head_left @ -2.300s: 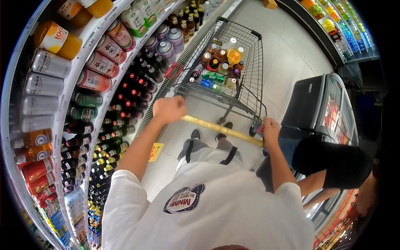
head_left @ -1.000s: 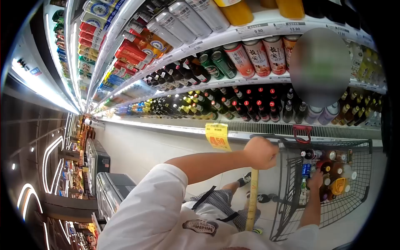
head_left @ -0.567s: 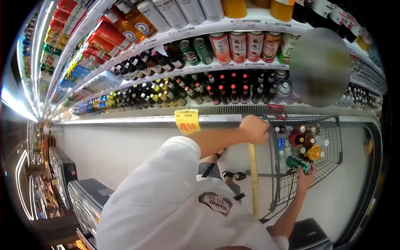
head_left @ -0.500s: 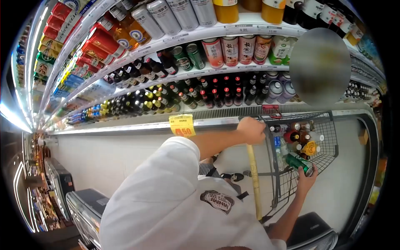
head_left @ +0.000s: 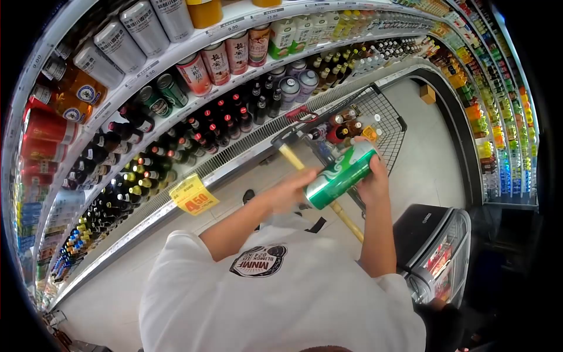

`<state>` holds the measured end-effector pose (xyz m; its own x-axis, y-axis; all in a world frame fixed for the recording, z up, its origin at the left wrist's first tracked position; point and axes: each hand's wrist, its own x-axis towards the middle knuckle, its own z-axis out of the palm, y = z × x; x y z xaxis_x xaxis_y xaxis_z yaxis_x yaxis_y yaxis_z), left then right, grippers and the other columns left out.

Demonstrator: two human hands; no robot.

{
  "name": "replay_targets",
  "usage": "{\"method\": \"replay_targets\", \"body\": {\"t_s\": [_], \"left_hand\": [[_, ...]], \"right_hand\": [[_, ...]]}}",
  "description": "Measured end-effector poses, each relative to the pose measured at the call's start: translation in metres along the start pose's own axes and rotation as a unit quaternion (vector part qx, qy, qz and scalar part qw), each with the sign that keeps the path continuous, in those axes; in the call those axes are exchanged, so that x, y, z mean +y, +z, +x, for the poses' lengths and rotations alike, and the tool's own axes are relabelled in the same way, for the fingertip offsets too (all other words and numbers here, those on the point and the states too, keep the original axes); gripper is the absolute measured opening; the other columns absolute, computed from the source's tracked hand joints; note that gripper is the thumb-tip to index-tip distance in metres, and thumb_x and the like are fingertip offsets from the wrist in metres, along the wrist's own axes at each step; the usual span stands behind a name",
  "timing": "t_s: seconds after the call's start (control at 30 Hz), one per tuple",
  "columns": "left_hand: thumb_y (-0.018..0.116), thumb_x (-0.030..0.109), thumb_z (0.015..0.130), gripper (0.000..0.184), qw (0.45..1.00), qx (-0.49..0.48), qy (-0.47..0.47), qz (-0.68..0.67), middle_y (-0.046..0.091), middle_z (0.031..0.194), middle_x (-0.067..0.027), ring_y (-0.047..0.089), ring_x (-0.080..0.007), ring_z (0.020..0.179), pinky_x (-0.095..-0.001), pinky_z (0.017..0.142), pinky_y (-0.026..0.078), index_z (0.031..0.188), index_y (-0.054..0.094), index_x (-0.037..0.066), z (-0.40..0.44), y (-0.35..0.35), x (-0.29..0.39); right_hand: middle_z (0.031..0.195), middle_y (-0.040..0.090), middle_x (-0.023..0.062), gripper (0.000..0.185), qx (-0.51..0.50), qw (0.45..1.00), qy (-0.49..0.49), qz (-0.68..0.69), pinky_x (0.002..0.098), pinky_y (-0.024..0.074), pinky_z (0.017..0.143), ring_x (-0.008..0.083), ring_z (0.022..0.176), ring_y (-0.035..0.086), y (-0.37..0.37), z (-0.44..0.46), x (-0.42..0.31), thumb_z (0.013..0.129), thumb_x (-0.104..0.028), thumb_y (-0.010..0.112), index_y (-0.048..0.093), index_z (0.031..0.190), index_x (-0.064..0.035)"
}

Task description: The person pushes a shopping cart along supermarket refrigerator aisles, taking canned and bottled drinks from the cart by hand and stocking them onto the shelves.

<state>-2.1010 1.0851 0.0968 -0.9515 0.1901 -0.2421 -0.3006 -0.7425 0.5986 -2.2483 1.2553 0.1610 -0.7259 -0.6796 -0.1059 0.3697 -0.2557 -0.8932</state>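
Note:
A green can with a silvery swirl [head_left: 340, 177] is held up in front of my chest, tilted, above the cart's yellow handle bar [head_left: 347, 222]. My right hand [head_left: 373, 176] grips its upper right end. My left hand [head_left: 293, 189], somewhat blurred, is at the can's lower left end with its fingers close to it; whether they press on it I cannot tell. Beyond the can, the wire shopping cart [head_left: 384, 117] holds several bottles, among them one with an orange label [head_left: 369, 133].
Drink shelves [head_left: 199, 44] curve along the left and top. A yellow price sign [head_left: 193, 195] sticks out from the shelf edge. At the right stands a black freezer chest [head_left: 419, 230]. A small cardboard box [head_left: 427, 94] lies on the floor beyond the cart.
The green can has come up out of the cart toward my chest in my right hand. My left hand has left the cart handle and moved to the can. The view has turned right.

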Motion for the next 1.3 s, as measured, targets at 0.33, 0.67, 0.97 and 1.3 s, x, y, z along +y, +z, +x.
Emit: {"method": "replay_targets", "body": {"t_s": [0.33,0.67,0.97,1.3], "left_hand": [[0.06,0.063,0.085,0.088,0.913,-0.218,-0.002,-0.345,0.064,0.103,-0.0209,0.062,-0.0248,0.062,-0.031,0.048,0.05,0.14,0.041,-0.004,-0.069,-0.019,0.017],[0.056,0.065,0.09,0.082,0.948,-0.105,0.083,-0.288,0.065,0.11,-0.0179,0.068,-0.0284,0.076,-0.036,0.062,0.057,0.14,0.043,0.001,-0.13,-0.05,0.036],[0.082,0.038,0.08,0.091,0.744,0.461,0.276,0.396,0.06,0.124,-0.0167,0.062,-0.0217,0.108,-0.035,0.092,0.051,0.147,0.035,-0.003,-0.228,-0.03,0.089],[0.081,0.024,0.081,0.072,0.726,0.466,0.459,0.212,0.063,0.113,-0.0053,0.059,-0.0107,0.101,-0.0274,0.091,0.049,0.138,0.046,-0.003,-0.314,-0.035,0.109]], "right_hand": [[0.112,0.068,0.016,0.087,-0.136,0.986,0.097,-0.004,0.0378,0.0572,0.088,0.0237,0.102,0.068,0.107,0.034,0.032,0.092,-0.075,0.046,0.045,0.143,-0.0045],[0.097,0.069,0.015,0.062,-0.065,0.984,0.166,-0.018,0.0395,0.0595,0.07,0.0271,0.079,0.07,0.201,0.07,0.076,0.096,-0.065,0.052,0.058,0.114,-0.0057],[0.105,0.062,0.0075,0.06,-0.203,0.96,0.066,-0.18,0.0316,0.0547,0.075,0.0155,0.089,0.064,0.303,0.074,0.102,0.097,-0.047,0.065,0.05,0.13,0.001],[0.119,0.067,0.012,0.055,-0.342,0.896,0.097,-0.266,0.0277,0.0493,0.056,0.017,0.064,0.068,0.317,0.055,0.108,0.102,-0.037,0.058,0.045,0.137,0.0036]]}}
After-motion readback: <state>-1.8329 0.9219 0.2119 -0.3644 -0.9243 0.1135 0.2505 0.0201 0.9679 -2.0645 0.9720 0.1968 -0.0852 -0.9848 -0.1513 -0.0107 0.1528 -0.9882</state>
